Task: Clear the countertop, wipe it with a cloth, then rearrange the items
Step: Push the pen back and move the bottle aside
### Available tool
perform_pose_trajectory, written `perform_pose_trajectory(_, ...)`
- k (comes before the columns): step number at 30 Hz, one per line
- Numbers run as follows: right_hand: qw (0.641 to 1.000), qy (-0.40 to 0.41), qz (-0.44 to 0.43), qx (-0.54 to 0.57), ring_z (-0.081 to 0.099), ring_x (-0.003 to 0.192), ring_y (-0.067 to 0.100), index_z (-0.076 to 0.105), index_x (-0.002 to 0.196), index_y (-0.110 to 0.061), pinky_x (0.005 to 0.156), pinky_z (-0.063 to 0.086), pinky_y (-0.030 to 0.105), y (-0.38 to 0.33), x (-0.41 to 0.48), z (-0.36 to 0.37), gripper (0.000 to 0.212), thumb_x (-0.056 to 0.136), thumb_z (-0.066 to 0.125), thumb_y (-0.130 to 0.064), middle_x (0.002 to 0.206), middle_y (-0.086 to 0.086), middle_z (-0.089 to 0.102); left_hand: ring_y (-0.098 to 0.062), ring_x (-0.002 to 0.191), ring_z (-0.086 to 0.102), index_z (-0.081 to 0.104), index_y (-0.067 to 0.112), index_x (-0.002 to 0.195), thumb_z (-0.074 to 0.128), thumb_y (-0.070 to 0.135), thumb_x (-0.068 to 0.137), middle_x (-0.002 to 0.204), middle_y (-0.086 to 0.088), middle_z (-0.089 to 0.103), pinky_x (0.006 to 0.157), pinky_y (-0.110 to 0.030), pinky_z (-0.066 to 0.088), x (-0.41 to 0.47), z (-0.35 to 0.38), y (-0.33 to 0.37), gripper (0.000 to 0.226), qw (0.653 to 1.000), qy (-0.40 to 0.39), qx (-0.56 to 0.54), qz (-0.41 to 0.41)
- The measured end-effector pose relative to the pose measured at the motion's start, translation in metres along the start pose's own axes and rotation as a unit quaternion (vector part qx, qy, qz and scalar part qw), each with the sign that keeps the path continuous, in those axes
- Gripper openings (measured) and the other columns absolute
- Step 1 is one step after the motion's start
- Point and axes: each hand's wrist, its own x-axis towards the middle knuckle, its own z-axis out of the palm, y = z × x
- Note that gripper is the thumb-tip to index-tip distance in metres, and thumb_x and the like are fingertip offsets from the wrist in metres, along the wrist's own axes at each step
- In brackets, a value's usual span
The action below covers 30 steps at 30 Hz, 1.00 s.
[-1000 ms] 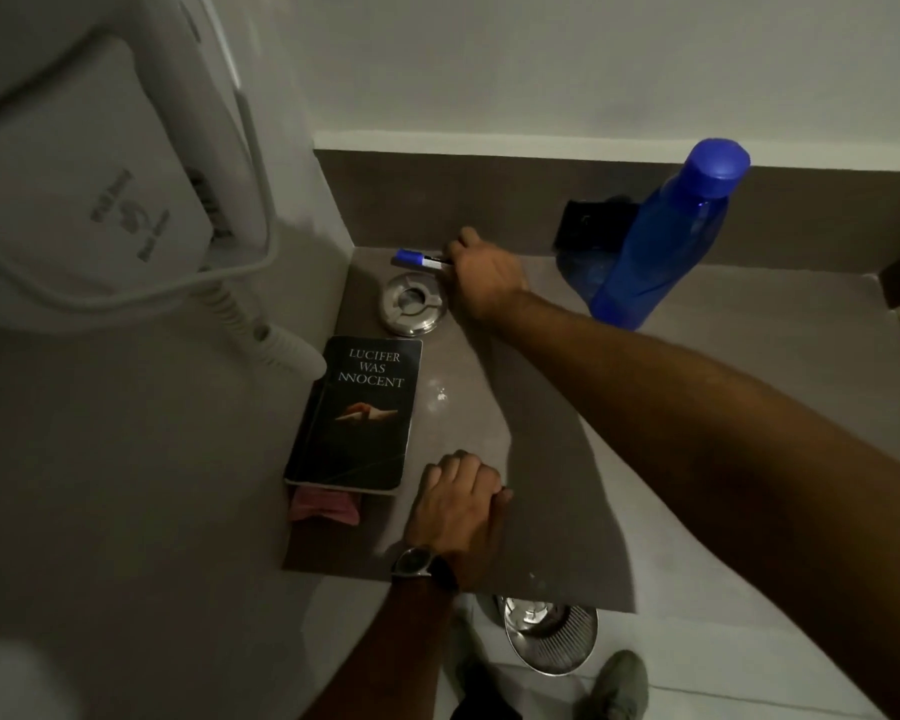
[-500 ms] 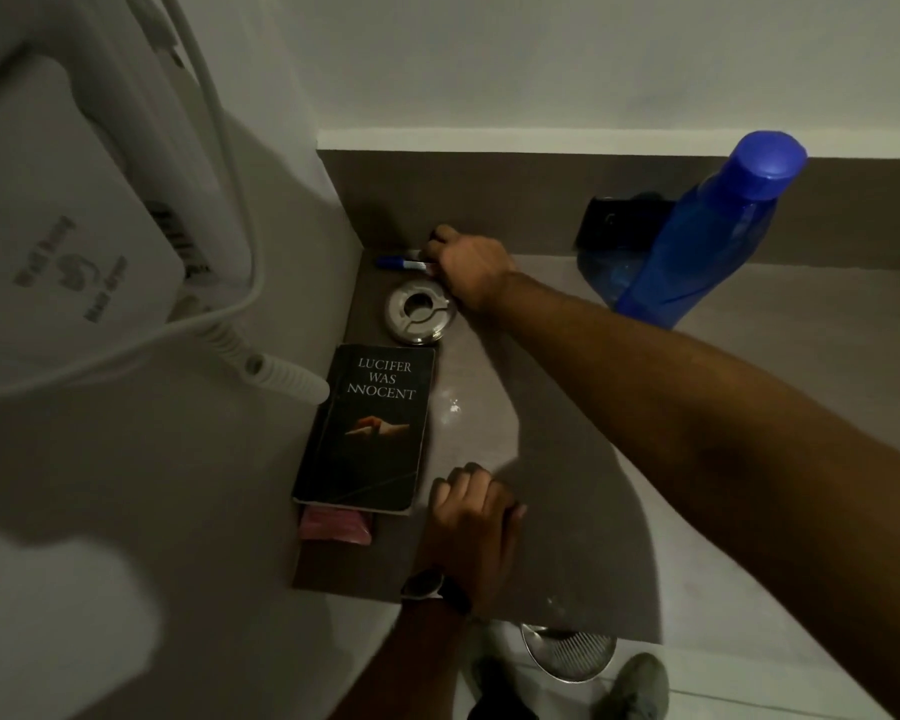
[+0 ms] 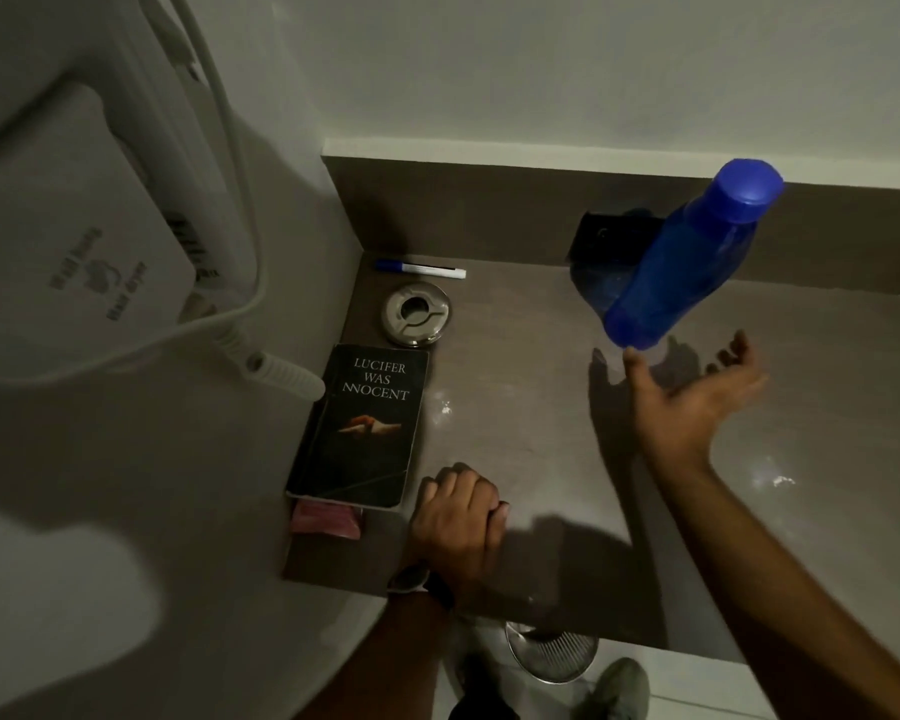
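On the grey countertop (image 3: 531,407), a blue-capped white pen (image 3: 421,269) lies against the back wall at the left corner. In front of it sits a round metal ashtray (image 3: 415,314), then a black book (image 3: 359,426) with a pink cloth (image 3: 326,521) poking out from under its near end. A tall blue bottle (image 3: 692,262) stands at the back right, a dark wallet-like object (image 3: 606,239) behind it. My right hand (image 3: 692,397) hovers open, fingers spread, just in front of the bottle's base. My left hand (image 3: 458,522) rests curled on the counter beside the book, a watch on its wrist.
A white wall-mounted hair dryer (image 3: 89,210) with a coiled cord (image 3: 276,371) hangs over the left wall, close to the book. Below the counter's front edge a metal bin (image 3: 552,654) stands on the floor beside my shoe (image 3: 619,688).
My right hand let go of the pen at the back left corner and moved right, opening in front of the blue bottle. The left hand stayed by the book.
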Motion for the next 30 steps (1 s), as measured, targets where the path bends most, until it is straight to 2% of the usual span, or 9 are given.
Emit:
perform_pose_trajectory(2, 0.998, -0.064, 0.006, 0.014, 0.047, 0.144, 0.015, 0.029, 0.161, -0.026, 0.122, 0.046, 0.04, 0.001, 0.025, 0.001, 0.106, 0.076, 0.09, -0.045, 0.161, 0.002, 0.04, -0.025, 0.075, 0.057, 0.07, 0.018, 0.084, 0.058, 0.036, 0.097, 0.085, -0.004, 0.064, 0.072, -0.041, 0.051, -0.001, 0.002, -0.002, 0.025, 0.999, -0.037, 0.013, 0.0)
perform_pose_trajectory(4, 0.99, -0.14, -0.016, 0.031, 0.051, 0.141, 0.01, 0.036, 0.155, -0.038, 0.115, 0.049, 0.033, 0.002, 0.043, 0.006, 0.095, 0.077, 0.088, -0.046, 0.158, -0.007, 0.048, -0.021, 0.08, 0.055, 0.067, 0.023, 0.089, 0.054, 0.042, 0.1, 0.09, 0.0, 0.061, 0.076, -0.039, 0.05, -0.002, 0.005, -0.006, 0.025, 0.996, -0.087, 0.029, -0.005)
perform_pose_trajectory(6, 0.983, -0.176, -0.025, 0.045, 0.055, 0.136, 0.007, 0.04, 0.152, -0.041, 0.11, 0.052, 0.032, 0.003, 0.052, 0.012, 0.087, 0.077, 0.084, -0.052, 0.154, -0.014, 0.053, -0.019, 0.083, 0.054, 0.063, 0.026, 0.092, 0.05, 0.045, 0.1, 0.093, 0.002, 0.06, 0.079, -0.037, 0.049, -0.004, 0.009, -0.007, 0.024, 0.993, -0.116, 0.03, -0.02)
perform_pose_trajectory(10, 0.983, -0.181, -0.031, 0.004, 0.059, 0.135, 0.013, 0.043, 0.15, -0.036, 0.111, 0.055, 0.043, 0.007, 0.058, 0.027, 0.08, 0.081, 0.081, -0.052, 0.15, -0.008, 0.059, -0.018, 0.088, 0.053, 0.058, 0.028, 0.097, 0.041, 0.048, 0.102, 0.099, 0.003, 0.057, 0.084, -0.039, 0.05, -0.003, 0.013, -0.009, 0.026, 0.988, -0.154, 0.019, -0.023)
perform_pose_trajectory(13, 0.984, -0.173, -0.043, -0.028, 0.063, 0.133, 0.02, 0.046, 0.148, -0.029, 0.11, 0.056, 0.044, 0.004, 0.061, 0.032, 0.08, 0.081, 0.083, -0.05, 0.147, -0.002, 0.062, -0.018, 0.09, 0.053, 0.055, 0.029, 0.099, 0.038, 0.048, 0.103, 0.101, 0.003, 0.056, 0.085, -0.04, 0.051, -0.003, 0.015, -0.012, 0.025, 0.986, -0.163, 0.016, -0.02)
perform_pose_trajectory(21, 0.976, -0.21, -0.062, 0.02, 0.067, 0.115, 0.009, 0.054, 0.142, -0.025, 0.097, 0.056, 0.026, -0.025, 0.027, 0.066, 0.071, 0.081, 0.086, -0.04, 0.133, -0.005, 0.068, -0.017, 0.089, 0.053, 0.056, 0.03, 0.097, 0.039, 0.047, 0.102, 0.098, 0.004, 0.057, 0.082, -0.036, 0.05, -0.005, 0.022, -0.013, 0.025, 0.989, -0.145, 0.018, -0.019)
perform_pose_trajectory(26, 0.959, -0.272, -0.053, 0.06, 0.064, 0.096, -0.005, 0.056, 0.134, -0.035, 0.077, 0.046, 0.008, -0.058, 0.0, 0.105, 0.058, 0.084, 0.086, -0.03, 0.11, -0.02, 0.064, -0.011, 0.085, 0.044, 0.051, 0.033, 0.094, 0.043, 0.049, 0.102, 0.094, 0.007, 0.051, 0.081, -0.03, 0.041, -0.008, 0.028, -0.015, 0.019, 0.991, -0.132, 0.012, -0.026)
perform_pose_trajectory(28, 0.951, -0.298, -0.059, 0.061, 0.061, 0.089, -0.011, 0.052, 0.128, -0.042, 0.07, 0.043, 0.006, -0.071, -0.006, 0.117, 0.056, 0.085, 0.086, -0.03, 0.101, -0.024, 0.061, -0.01, 0.085, 0.043, 0.05, 0.035, 0.095, 0.043, 0.05, 0.102, 0.095, 0.009, 0.05, 0.08, -0.029, 0.042, -0.009, 0.03, -0.016, 0.018, 0.989, -0.14, 0.009, -0.036)
perform_pose_trajectory(30, 0.944, -0.318, -0.072, 0.061, 0.059, 0.088, -0.012, 0.05, 0.124, -0.044, 0.068, 0.043, 0.007, -0.084, -0.009, 0.128, 0.056, 0.084, 0.086, -0.03, 0.101, -0.024, 0.06, -0.01, 0.086, 0.043, 0.05, 0.036, 0.095, 0.039, 0.05, 0.104, 0.096, 0.01, 0.048, 0.082, -0.031, 0.042, -0.009, 0.03, -0.016, 0.02, 0.988, -0.151, 0.002, -0.041)
